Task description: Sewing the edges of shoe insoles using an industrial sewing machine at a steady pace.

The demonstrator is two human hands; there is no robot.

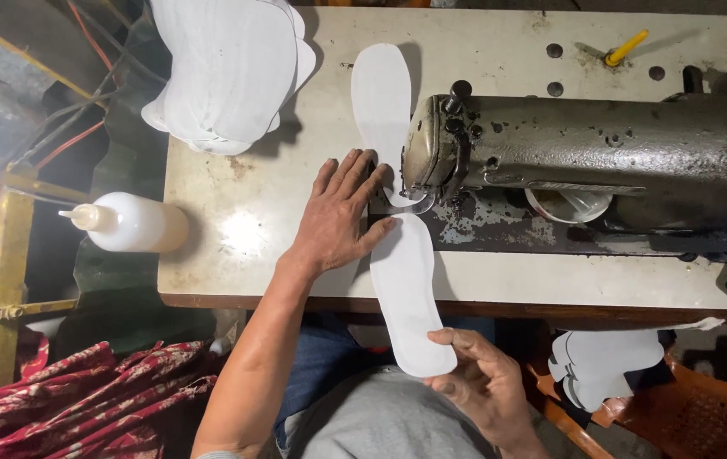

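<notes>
My left hand (pixel 342 212) lies flat on the table, fingers spread and pressing down on the near white insole piece (pixel 410 293) just beside the needle area; it grips nothing, only pins the sheet. My right hand (pixel 482 378) is lower, off the table edge, pinching the rounded near end of that same piece between thumb and fingers.

Around them, from the biggest thing down: the pale worn table (pixel 508 280) fills most of what I see, scuffed and holed toward the far side. Across its right half sits the old grey sewing machine (pixel 601 166), its head end pointing at my left hand. At the far left corner of the table rests a thick stack of white cut pieces (pixel 227 68). A second insole piece (pixel 380 102) stretches away beyond the needle, in line with the one I hold; the two seem to meet under the presser foot, though the machine head hides the join, so I cannot say for sure. A smaller pile of white pieces (pixel 605 361) lies on the orange chair (pixel 703 416) to my right. A white squeeze bottle (pixel 130 223) lies on its side left of the table, and a yellow tool (pixel 627 48) sits at the far edge.
</notes>
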